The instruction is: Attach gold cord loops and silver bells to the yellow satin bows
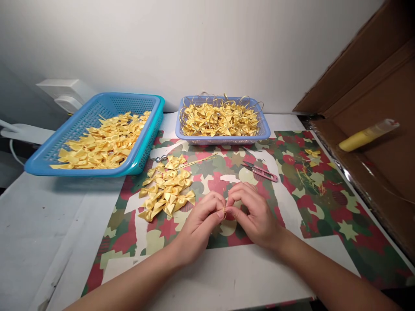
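Note:
My left hand [204, 220] and my right hand [254, 214] meet fingertip to fingertip over the patterned sheet. Both are closed in a pinch on a thin gold cord [224, 211], of which only a small loop shows between the fingertips. The rest of it is hidden by the fingers. Left of my left hand lies a loose pile of yellow satin bows [168, 190]. Gold cord strands [199, 160] stretch out behind the pile, and small silver bells [161, 159] lie beside it. Beyond my right hand rest pink thread snips [261, 170].
A blue basket [142, 166] of yellow bows stands at the left. At the back, a smaller basket [223, 140] holds bows with gold cord loops. Thread scraps [309, 181] litter the camouflage-patterned sheet [348, 216]. A cardboard box [372, 99] with a yellow tube [368, 136] borders the right.

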Demonstrator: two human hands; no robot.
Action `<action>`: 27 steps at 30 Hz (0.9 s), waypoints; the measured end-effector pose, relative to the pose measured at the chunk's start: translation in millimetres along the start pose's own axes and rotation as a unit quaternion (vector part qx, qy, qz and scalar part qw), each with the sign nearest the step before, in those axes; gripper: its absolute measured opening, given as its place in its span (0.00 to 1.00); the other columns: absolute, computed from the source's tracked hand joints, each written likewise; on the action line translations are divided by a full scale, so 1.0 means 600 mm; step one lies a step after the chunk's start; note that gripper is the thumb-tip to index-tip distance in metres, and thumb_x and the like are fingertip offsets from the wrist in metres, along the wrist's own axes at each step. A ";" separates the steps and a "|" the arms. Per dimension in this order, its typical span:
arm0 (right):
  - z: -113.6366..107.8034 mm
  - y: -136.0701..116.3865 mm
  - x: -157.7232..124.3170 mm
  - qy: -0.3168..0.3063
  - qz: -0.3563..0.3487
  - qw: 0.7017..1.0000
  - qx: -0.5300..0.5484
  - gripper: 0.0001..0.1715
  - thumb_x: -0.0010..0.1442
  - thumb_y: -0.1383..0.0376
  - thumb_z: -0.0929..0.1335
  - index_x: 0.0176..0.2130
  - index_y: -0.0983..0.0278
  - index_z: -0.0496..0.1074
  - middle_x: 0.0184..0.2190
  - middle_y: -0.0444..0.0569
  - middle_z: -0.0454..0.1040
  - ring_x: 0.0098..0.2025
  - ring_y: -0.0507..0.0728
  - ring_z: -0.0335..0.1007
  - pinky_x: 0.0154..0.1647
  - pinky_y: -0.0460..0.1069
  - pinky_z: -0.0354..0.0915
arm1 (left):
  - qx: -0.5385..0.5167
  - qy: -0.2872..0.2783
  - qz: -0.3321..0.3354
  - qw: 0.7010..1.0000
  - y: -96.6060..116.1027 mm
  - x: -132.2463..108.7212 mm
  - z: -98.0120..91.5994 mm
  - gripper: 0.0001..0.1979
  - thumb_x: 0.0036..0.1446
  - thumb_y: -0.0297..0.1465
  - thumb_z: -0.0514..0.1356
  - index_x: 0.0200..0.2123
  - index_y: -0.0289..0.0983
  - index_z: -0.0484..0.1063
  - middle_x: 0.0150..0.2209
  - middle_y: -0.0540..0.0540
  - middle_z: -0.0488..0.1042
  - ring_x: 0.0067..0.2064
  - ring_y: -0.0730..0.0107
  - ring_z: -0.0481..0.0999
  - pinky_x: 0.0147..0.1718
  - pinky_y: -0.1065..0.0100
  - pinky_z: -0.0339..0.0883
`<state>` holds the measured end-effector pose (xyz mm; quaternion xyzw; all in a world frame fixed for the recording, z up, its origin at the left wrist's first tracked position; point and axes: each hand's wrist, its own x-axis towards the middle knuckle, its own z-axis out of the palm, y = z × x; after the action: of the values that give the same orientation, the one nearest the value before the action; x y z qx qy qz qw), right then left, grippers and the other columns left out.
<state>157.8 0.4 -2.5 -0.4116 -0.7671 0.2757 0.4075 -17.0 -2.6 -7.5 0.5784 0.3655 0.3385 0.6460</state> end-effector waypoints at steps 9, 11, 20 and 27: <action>-0.008 0.000 0.001 -0.024 -0.023 0.999 0.008 0.04 0.61 0.70 0.67 0.37 0.61 0.68 0.33 0.46 0.71 0.38 0.55 0.65 0.41 0.54 0.59 | -0.021 0.014 -0.004 1.000 -0.003 -0.001 -0.002 0.13 0.66 0.33 0.51 0.27 0.38 0.62 0.33 0.50 0.61 0.37 0.69 0.61 0.37 0.68 0.55; -0.006 0.001 0.001 -0.005 -0.033 0.999 0.003 0.05 0.60 0.70 0.69 0.36 0.61 0.68 0.32 0.45 0.71 0.36 0.55 0.65 0.41 0.53 0.59 | -0.015 0.012 -0.004 1.000 -0.001 0.000 -0.002 0.13 0.66 0.33 0.51 0.27 0.38 0.63 0.33 0.50 0.62 0.37 0.69 0.61 0.37 0.68 0.55; -0.005 0.004 0.003 0.002 -0.038 0.999 0.004 0.07 0.60 0.69 0.70 0.32 0.61 0.68 0.29 0.43 0.71 0.34 0.54 0.66 0.40 0.53 0.59 | 0.022 0.000 -0.018 1.000 0.007 0.002 -0.002 0.13 0.65 0.32 0.50 0.26 0.38 0.63 0.31 0.49 0.62 0.37 0.67 0.62 0.36 0.67 0.54; -0.008 0.003 0.004 -0.036 -0.030 0.999 0.003 0.06 0.62 0.68 0.68 0.32 0.60 0.67 0.29 0.43 0.71 0.34 0.54 0.66 0.41 0.53 0.57 | 0.036 -0.006 -0.022 0.999 0.009 0.002 -0.003 0.14 0.64 0.32 0.50 0.25 0.38 0.62 0.30 0.50 0.62 0.35 0.68 0.61 0.35 0.67 0.53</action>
<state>161.7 3.9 -0.2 -0.3775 -0.7923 0.2803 0.3889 -18.1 -0.2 -2.1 0.5950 0.3860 0.3069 0.6346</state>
